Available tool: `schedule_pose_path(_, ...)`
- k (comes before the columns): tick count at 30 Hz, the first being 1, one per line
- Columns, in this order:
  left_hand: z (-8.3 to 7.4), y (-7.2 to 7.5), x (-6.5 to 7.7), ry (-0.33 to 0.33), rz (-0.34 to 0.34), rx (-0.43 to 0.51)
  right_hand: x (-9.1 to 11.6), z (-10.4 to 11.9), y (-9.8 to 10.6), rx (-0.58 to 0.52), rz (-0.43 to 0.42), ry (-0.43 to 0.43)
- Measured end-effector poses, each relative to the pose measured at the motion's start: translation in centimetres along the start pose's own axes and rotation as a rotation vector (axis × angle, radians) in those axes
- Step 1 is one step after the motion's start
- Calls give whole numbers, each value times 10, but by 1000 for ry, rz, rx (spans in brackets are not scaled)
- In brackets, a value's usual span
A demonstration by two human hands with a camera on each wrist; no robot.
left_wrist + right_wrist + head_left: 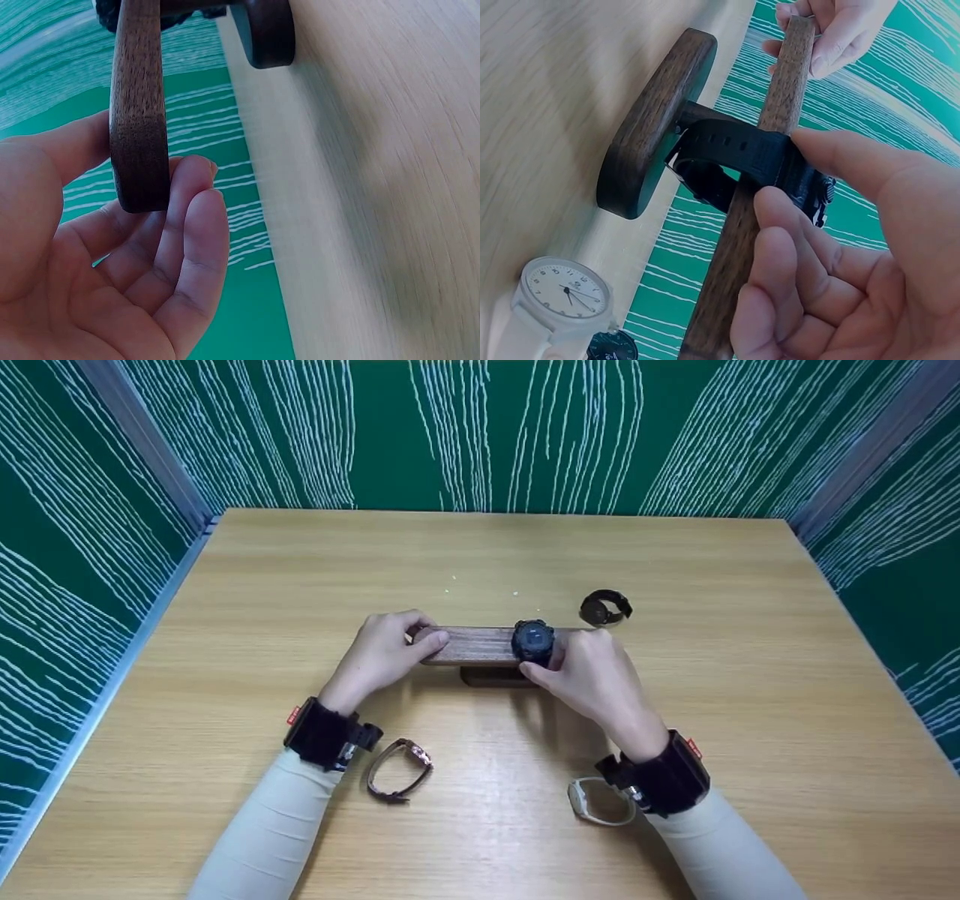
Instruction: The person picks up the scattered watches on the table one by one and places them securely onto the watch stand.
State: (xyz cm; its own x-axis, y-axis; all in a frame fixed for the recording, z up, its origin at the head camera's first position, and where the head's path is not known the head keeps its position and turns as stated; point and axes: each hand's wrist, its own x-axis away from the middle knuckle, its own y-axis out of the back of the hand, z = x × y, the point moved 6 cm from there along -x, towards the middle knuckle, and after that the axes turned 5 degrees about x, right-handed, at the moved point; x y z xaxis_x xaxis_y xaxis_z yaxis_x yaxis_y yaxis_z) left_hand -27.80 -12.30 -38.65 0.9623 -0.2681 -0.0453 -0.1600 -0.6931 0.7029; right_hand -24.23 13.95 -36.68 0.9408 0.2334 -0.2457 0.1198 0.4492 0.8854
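A dark wooden watch stand, with a long bar (476, 646) on a short post over a rounded base (491, 678), stands mid-table. My left hand (384, 649) holds the bar's left end between thumb and fingers; the left wrist view shows the dark bar end (139, 150) between them. A black sports watch (533, 641) sits around the bar, right of its middle, its strap (727, 150) looped and hanging beneath. With thumb and fingertips my right hand (600, 671) pinches this watch at its case. Behind that hand, the bar's right end is mostly hidden in the head view.
Another black watch (596, 612) lies behind the bar's right end. A watch with a thin dark strap (420, 754) lies near my left wrist, and a white watch (578, 799) beside my right wrist. Green walls (382, 435) with pale streaks border the wooden table (480, 840).
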Motion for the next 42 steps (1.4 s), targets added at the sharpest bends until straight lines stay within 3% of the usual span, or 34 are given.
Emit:
schedule_pose_path(27, -1, 0, 0, -3, -8, 3, 0, 4, -3, 1, 5, 12)
schedule_pose_path(42, -1, 1, 0, -30, -22, -4, 0, 5, -2, 36, -63, 48)
